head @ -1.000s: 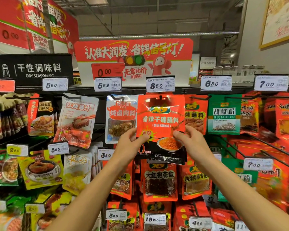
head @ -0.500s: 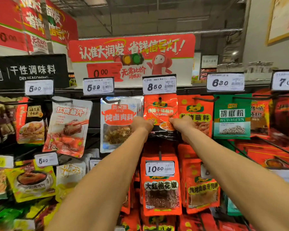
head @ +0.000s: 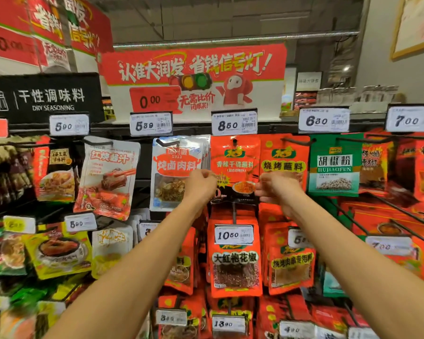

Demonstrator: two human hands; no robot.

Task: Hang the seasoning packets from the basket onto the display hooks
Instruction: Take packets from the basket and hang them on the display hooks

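Observation:
An orange-red seasoning packet [head: 235, 157] with a black bottom band hangs by its top hole on the display hook [head: 235, 142] under the 8.50 price tag [head: 234, 124]. My left hand [head: 202, 185] is at the packet's left edge, its fingers curled and the thumb pinching that edge. At the lower right edge my right hand [head: 277, 188] pinches the packet with curled fingers. Both arms reach up from the bottom of the view. The basket is out of view.
Neighbouring hooks carry a white-blue stew spice packet [head: 176, 172], an orange barbecue dip packet [head: 283, 162] and a green pepper powder packet [head: 334, 165]. Below hang more red packets behind a 10.50 tag [head: 233, 234]. Bare hook rods [head: 367, 216] jut out at the right.
The packet went from being held in front of the rack to hanging on the hook under the 8.50 tag. Both hands have slid down from its top to its lower side edges.

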